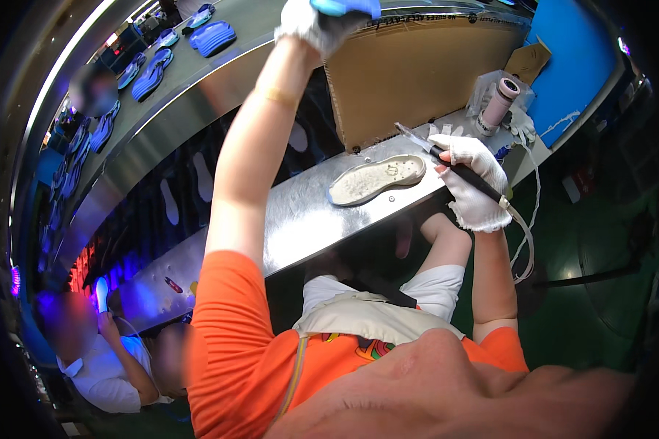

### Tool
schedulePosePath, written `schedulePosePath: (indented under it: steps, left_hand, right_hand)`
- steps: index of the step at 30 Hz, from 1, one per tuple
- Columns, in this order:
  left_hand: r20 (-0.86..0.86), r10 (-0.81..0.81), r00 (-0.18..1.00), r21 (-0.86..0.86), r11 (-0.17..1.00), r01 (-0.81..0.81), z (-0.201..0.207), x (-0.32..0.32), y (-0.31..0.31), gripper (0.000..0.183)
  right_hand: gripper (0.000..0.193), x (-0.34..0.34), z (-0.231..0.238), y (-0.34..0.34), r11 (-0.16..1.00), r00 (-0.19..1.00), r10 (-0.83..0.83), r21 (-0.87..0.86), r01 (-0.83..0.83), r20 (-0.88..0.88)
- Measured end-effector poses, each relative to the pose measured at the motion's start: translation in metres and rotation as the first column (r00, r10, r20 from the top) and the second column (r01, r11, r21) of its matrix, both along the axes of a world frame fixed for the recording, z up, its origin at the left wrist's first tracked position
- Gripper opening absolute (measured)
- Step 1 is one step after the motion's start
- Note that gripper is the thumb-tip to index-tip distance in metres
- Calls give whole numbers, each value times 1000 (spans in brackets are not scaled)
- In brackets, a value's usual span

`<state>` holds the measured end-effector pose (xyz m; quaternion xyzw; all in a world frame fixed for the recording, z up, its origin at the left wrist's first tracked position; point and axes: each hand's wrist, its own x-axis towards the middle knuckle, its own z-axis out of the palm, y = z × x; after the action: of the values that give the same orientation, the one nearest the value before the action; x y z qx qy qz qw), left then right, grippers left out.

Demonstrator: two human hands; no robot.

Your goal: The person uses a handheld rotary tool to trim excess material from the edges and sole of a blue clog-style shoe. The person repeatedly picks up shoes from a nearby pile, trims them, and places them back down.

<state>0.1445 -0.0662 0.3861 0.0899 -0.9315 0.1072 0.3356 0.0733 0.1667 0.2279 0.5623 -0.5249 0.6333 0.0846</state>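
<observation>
My left arm reaches up to the conveyor, where my gloved left hand (pixel 305 28) grips a blue shoe sole (pixel 348 7), partly cut off by the top edge. In a white fingerless glove, my right hand (pixel 477 179) is closed round a black-handled, corded pen-like tool (pixel 465 172). Its pale, narrow tip points up and left over the bench, touching nothing I can see. Below that tip, a cream shoe sole (pixel 377 181) lies on the metal bench (pixel 300 227), its hollow side facing up.
Blue soles (pixel 212 38) ride on the conveyor (pixel 260 22) at the far left. A cardboard sheet (pixel 417 80) stands behind the bench. Near the blue panel (pixel 575 66) is a pink bottle (pixel 499 106). A white cord (pixel 538 183) hangs at right. Another person (pixel 110 366) works at lower left.
</observation>
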Motion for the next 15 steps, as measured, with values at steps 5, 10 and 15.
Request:
schedulePosePath:
  steps: [5, 10, 15]
  left_hand:
    - [-108, 409, 906, 26, 912, -409, 17, -11, -101, 54]
    - [-24, 671, 741, 13, 741, -671, -6, 47, -180, 47]
    - [169, 547, 820, -146, 837, -528, 15, 99, -145, 43]
  right_hand:
    - [19, 4, -15, -1, 996, 992, 68, 45, -73, 104]
    - [18, 5, -34, -5, 975, 945, 160, 104, -197, 287]
    - [16, 9, -42, -12, 951, 890, 193, 144, -273, 412]
